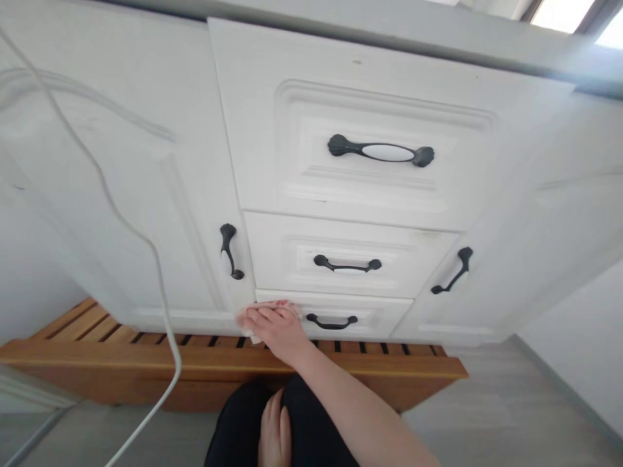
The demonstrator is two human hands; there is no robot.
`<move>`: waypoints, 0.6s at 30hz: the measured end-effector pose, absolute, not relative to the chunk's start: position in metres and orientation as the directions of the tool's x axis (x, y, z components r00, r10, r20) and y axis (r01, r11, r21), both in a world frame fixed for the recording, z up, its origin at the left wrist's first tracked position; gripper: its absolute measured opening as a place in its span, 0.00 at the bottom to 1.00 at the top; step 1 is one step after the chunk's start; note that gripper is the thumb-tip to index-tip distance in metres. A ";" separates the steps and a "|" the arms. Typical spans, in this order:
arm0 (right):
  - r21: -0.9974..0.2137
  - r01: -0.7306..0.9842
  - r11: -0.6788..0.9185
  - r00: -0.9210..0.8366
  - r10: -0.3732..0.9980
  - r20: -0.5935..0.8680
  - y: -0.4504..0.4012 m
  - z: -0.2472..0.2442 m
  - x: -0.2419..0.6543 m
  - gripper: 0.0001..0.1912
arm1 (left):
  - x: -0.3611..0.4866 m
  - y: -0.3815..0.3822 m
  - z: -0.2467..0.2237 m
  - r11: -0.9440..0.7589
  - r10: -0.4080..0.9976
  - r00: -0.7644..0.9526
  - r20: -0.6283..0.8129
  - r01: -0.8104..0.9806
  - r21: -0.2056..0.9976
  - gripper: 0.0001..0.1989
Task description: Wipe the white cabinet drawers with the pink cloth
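My right hand (275, 327) presses a pinkish cloth (291, 307) against the white cabinet front, at the left end of the lowest drawer (374, 318). That drawer's dark handle (331, 322) is just to the right of the hand. Between my dark-clothed knees lies my left hand (275, 431), low in the view, its visible fingers side by side; what is under them is hidden. Above are a middle drawer (272, 250) and a large top drawer (257, 162), both closed.
A white cable (158, 259) hangs across the left side. The slatted wooden bench (219, 363) runs along the cabinet's base. Doors with dark handles (227, 253) flank the drawers. Grey floor (481, 402) and a white wall (579, 331) show at the right.
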State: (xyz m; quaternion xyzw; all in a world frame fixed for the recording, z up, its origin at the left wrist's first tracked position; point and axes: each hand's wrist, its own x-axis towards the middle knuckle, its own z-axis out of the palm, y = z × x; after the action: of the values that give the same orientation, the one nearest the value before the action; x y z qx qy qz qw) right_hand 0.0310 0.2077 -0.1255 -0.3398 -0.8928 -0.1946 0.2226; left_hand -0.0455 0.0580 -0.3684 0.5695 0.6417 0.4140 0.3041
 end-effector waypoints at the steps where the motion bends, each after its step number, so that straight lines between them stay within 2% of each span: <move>1: 0.197 0.690 0.697 -0.677 0.524 0.516 0.207 -0.125 0.034 0.17 | -0.047 0.058 -0.368 0.005 0.983 -0.165 0.084 0.477 0.879 0.28; 7: 0.171 0.743 0.647 -0.615 0.560 0.555 0.188 -0.123 0.105 0.17 | -0.051 0.059 -0.359 -0.027 0.984 -0.142 0.109 0.482 0.876 0.25; 14: 0.207 0.821 0.532 -0.552 0.648 0.524 0.156 -0.123 0.238 0.24 | -0.047 0.058 -0.359 0.006 0.981 -0.173 0.090 0.489 0.872 0.30; 18: 0.199 0.879 0.433 -0.467 0.703 0.536 0.129 -0.140 0.293 0.25 | -0.046 0.058 -0.356 0.023 0.986 -0.154 0.059 0.482 0.876 0.32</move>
State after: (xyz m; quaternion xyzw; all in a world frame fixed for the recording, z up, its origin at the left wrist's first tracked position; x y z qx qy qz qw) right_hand 0.2934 0.1289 -0.1401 -0.4797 -0.8247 -0.2314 0.1903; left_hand -0.0455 0.0579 -0.3564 0.5704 0.6435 0.4037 0.3124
